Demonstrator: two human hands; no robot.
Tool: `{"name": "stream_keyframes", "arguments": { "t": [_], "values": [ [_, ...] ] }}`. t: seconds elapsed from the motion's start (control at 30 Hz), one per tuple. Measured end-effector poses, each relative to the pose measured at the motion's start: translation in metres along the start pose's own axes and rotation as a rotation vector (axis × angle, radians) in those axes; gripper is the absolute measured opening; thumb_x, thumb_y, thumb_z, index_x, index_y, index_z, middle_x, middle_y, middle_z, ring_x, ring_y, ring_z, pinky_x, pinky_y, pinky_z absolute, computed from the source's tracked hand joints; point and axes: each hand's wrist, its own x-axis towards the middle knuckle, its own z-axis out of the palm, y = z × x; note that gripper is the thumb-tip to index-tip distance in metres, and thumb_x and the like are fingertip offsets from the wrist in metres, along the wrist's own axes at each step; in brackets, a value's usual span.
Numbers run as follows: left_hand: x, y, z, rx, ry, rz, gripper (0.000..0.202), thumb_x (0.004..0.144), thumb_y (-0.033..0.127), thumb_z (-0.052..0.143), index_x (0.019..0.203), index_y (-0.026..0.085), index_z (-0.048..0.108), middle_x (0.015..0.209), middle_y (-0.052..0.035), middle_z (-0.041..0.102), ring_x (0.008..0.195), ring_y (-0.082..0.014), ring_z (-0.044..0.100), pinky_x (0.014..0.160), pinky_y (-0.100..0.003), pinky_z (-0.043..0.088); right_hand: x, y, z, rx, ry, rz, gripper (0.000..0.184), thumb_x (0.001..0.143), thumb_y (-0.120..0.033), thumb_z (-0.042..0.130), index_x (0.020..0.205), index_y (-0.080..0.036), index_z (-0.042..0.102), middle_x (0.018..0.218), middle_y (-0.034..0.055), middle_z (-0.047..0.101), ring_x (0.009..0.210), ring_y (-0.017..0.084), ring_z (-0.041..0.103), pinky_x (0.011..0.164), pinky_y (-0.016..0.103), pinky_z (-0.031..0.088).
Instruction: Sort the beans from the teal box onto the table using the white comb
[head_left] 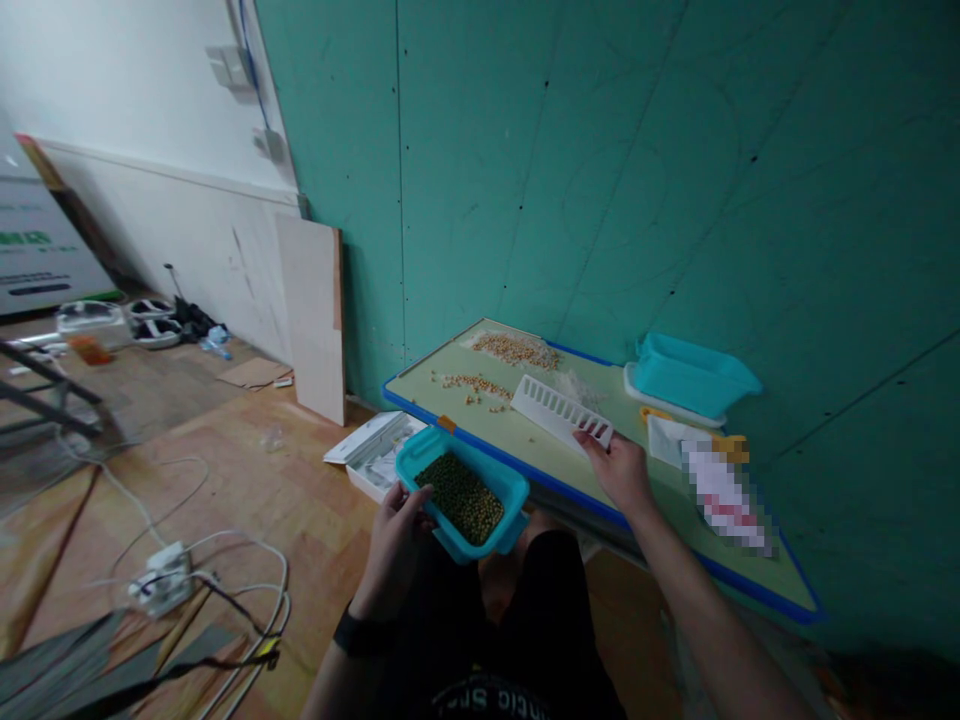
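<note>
My left hand (401,525) is closed on the near-left rim of a turquoise plastic container (517,490), held at the table's front edge above my lap. Small dark-green beans (450,480) and some yellowish ones lie inside it. My right hand (619,470) grips one end of a white slotted plastic strip (551,412), which slants over the tabletop. Whether the strip touches the surface I cannot tell. Beyond it a pile of yellowish beans (517,350) sits among fine white grains. A looser row of such beans (472,383) lies nearer, left of the strip.
The pale-green table (652,495) has a blue edge and stands against a green wall. A second turquoise container (694,375) rests on a white lid at the right, near a blurred packet (727,500). An open white box (375,455) and a power strip with cables (165,580) are at left.
</note>
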Motion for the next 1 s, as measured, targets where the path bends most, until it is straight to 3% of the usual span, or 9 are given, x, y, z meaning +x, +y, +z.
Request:
{"name": "stream_keyframes", "arguments": {
  "t": [0.23, 0.4, 0.57, 0.77, 0.87, 1.0],
  "values": [
    [0.006, 0.008, 0.007, -0.011, -0.007, 0.012, 0.038, 0.057, 0.034, 0.090, 0.073, 0.019, 0.059, 0.056, 0.0080, 0.053, 0.046, -0.0066, 0.048, 0.045, -0.017, 0.041, 0.000, -0.006, 0.000, 0.101, -0.043, -0.015, 0.047, 0.083, -0.064, 0.063, 0.085, -0.020, 0.079, 0.088, 0.0112, 0.081, 0.087, 0.031, 0.077, 0.073, 0.035, 0.059],
    [0.006, 0.008, 0.015, -0.038, 0.007, -0.004, 0.041, 0.054, 0.035, 0.091, 0.073, 0.019, 0.058, 0.055, 0.0079, 0.055, 0.046, -0.0072, 0.050, 0.046, -0.018, 0.044, -0.009, -0.012, -0.001, 0.141, -0.057, -0.061, 0.044, 0.085, -0.060, 0.066, 0.088, -0.019, 0.081, 0.086, 0.0095, 0.081, 0.081, 0.030, 0.078, 0.067, 0.034, 0.060],
    [0.004, 0.007, 0.018, -0.034, 0.041, -0.002, 0.046, 0.052, 0.039, 0.093, 0.073, 0.019, 0.057, 0.051, 0.0079, 0.055, 0.043, -0.0072, 0.050, 0.044, -0.017, 0.046, -0.035, -0.030, -0.001, 0.121, -0.074, -0.201, 0.029, 0.091, -0.047, 0.068, 0.096, -0.021, 0.081, 0.080, 0.0053, 0.080, 0.067, 0.024, 0.077, 0.062, 0.029, 0.060],
    [0.004, 0.009, 0.019, -0.016, 0.037, -0.005, 0.046, 0.053, 0.041, 0.092, 0.073, 0.019, 0.057, 0.050, 0.0078, 0.054, 0.043, -0.0074, 0.050, 0.044, -0.017, 0.046, -0.059, -0.063, 0.012, 0.187, -0.107, -0.428, 0.018, 0.096, -0.029, 0.065, 0.108, -0.025, 0.078, 0.101, 0.0042, 0.081, 0.085, 0.021, 0.079, 0.077, 0.026, 0.062],
    [0.005, 0.011, 0.019, -0.019, 0.027, -0.016, 0.046, 0.052, 0.040, 0.092, 0.072, 0.020, 0.056, 0.048, 0.0079, 0.053, 0.042, -0.0078, 0.050, 0.044, -0.018, 0.046, -0.055, -0.070, 0.019, 0.196, -0.088, -0.433, 0.018, 0.096, -0.033, 0.066, 0.105, -0.025, 0.079, 0.097, 0.0044, 0.081, 0.081, 0.021, 0.079, 0.075, 0.025, 0.062],
    [0.007, 0.012, 0.016, -0.022, -0.007, -0.010, 0.040, 0.057, 0.038, 0.090, 0.076, 0.020, 0.060, 0.051, 0.0075, 0.055, 0.043, -0.0075, 0.050, 0.044, -0.017, 0.044, -0.029, -0.053, 0.022, 0.106, 0.048, -0.304, 0.033, 0.096, -0.049, 0.063, 0.098, -0.021, 0.080, 0.085, 0.0079, 0.081, 0.072, 0.024, 0.078, 0.065, 0.028, 0.060]
  ]
}}
